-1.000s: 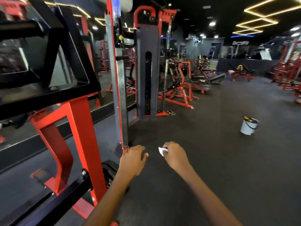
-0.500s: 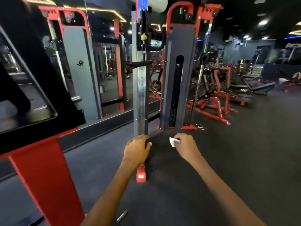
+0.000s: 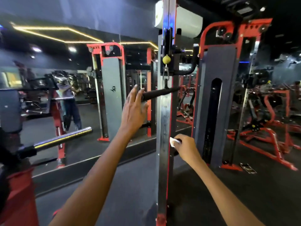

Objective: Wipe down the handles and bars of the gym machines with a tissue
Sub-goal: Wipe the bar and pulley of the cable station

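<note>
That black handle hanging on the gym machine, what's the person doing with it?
A person is cleaning a cable machine in a gym. Their left hand is reaching up to the end of the black handle, with fingers open around its tip. Their right hand is lower down, pinching a small white tissue beside the machine's metal upright post. The tissue is not on the handle yet, so wiping it has not begun.

Two hands, one tissue, one black handle, perhaps two weight stacks.
</note>
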{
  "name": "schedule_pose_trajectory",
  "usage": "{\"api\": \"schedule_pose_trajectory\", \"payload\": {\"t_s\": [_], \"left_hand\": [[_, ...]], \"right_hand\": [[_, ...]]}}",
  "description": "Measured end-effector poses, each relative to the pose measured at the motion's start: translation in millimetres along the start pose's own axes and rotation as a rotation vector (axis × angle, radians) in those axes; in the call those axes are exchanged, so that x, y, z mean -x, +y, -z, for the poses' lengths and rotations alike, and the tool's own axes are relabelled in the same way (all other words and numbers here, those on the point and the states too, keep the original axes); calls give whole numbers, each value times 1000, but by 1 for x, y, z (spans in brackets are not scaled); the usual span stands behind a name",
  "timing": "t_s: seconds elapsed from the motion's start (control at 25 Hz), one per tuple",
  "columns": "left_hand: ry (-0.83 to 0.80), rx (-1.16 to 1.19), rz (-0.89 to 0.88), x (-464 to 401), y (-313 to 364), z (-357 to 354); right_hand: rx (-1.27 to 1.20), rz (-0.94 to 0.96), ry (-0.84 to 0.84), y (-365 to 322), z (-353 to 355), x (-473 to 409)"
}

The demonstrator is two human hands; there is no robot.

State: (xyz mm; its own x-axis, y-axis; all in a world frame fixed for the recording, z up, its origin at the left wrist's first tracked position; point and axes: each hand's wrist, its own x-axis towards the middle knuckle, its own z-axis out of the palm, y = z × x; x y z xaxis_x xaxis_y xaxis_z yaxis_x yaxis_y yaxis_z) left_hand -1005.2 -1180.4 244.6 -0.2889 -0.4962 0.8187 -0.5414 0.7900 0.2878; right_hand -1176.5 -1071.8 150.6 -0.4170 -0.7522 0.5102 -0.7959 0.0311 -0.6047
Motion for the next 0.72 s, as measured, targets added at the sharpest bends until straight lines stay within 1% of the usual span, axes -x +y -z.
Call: {"api": "schedule_pose_trajectory", "payload": {"t_s": [0.12, 0.28, 0.36, 0.44, 0.48, 0.52, 0.56, 0.64, 0.72], "left_hand": [[1, -68, -46, -54, -25, -19], [71, 108, -107, -58, -62, -35], [81, 197, -132, -57, -83, -40], [32, 246, -145, -61, -101, -41], [0, 237, -145, -62, -109, -41], [-28, 209, -141, -64, -117, -42], [-49, 181, -132, -66, -124, -43], [-54, 162, -97, -71, -130, -43], [-49, 175, -73, -74, -134, -42]], "right_hand": [[-92, 49, 111, 5, -6, -65], [-335, 61, 232, 6, -34, -119], [-451, 58, 297, -2, -46, -136], [-526, 85, 442, -20, -50, -151], [-531, 133, 522, -33, -51, -158], [-506, 210, 581, -47, -56, -167], [-465, 325, 601, -62, -64, -174], [-335, 626, 535, -86, -86, -185], [-112, 922, 444, -90, -113, -190]]}}
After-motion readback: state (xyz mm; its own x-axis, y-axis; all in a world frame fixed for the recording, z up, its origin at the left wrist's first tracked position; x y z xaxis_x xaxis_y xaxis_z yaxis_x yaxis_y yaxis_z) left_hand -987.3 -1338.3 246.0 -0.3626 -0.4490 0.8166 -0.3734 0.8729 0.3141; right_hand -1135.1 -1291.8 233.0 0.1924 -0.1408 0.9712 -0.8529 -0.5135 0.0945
